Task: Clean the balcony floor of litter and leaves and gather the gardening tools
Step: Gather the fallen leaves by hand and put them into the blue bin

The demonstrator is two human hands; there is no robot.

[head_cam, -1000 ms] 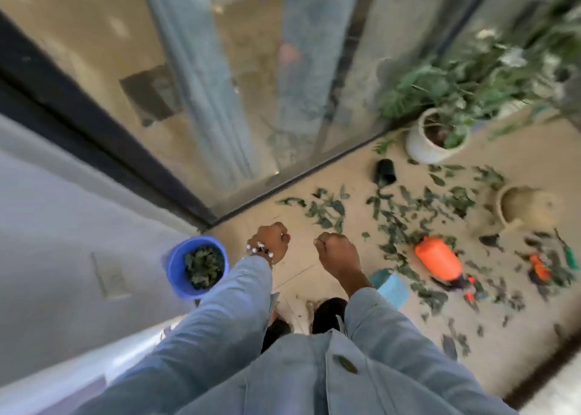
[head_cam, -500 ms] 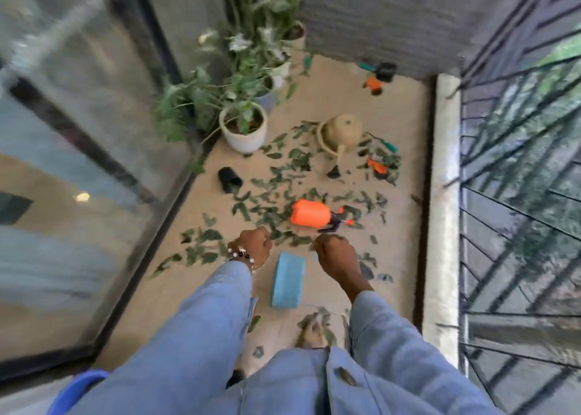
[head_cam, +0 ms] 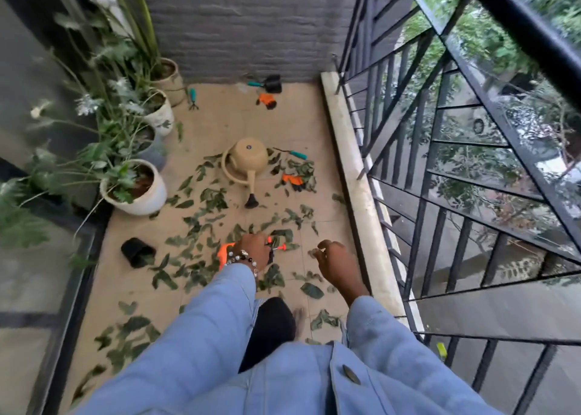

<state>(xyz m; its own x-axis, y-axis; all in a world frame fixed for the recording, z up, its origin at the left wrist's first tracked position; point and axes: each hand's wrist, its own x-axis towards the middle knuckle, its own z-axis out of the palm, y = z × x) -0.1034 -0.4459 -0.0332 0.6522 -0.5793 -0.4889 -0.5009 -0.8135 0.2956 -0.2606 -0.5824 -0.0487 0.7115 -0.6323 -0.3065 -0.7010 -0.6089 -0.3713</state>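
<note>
Left hand: we cannot tell whether it grasps the orange sprayer beneath it.
Right hand: loosely curled, holding nothing, ready for leaves.

The left hand covers most of the orange sprayer, so only its edge and nozzle show. Whether the fingers touch it cannot be told. The tools by the far wall are too small to identify. The plants run off the left edge, blurred.
</note>
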